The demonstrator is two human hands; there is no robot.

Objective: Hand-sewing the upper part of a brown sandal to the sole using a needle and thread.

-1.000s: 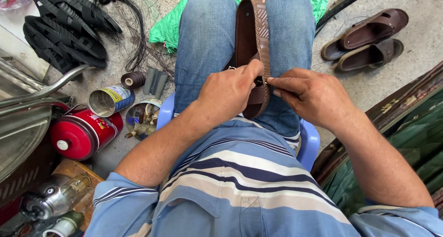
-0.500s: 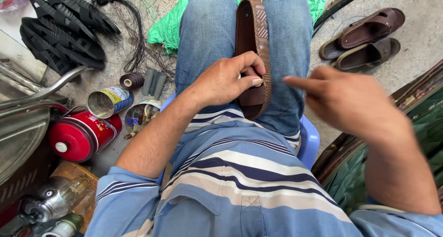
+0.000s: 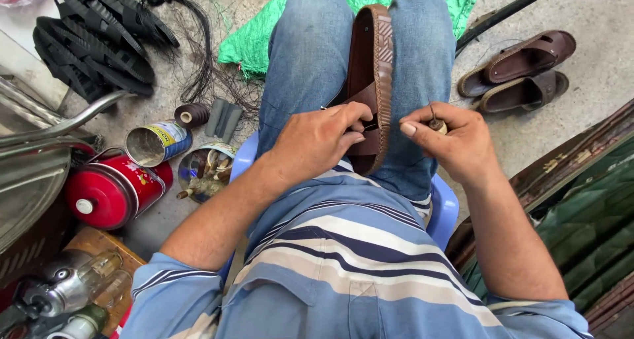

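The brown sandal (image 3: 374, 81) lies clamped between the knees. Left hand (image 3: 317, 141) pinches its strap; right hand (image 3: 456, 141), fingers closed, grips a small awl (image 3: 434, 122). Stitching looks part-done.

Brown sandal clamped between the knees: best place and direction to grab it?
Probably the heel end of the brown sandal, nearest the torso, from the person's left. It stands on edge between the thighs, so only that end and the upturned edge are free. The left hand already pinches the strap there. The right hand holds a small wooden-handled tool on the other side.
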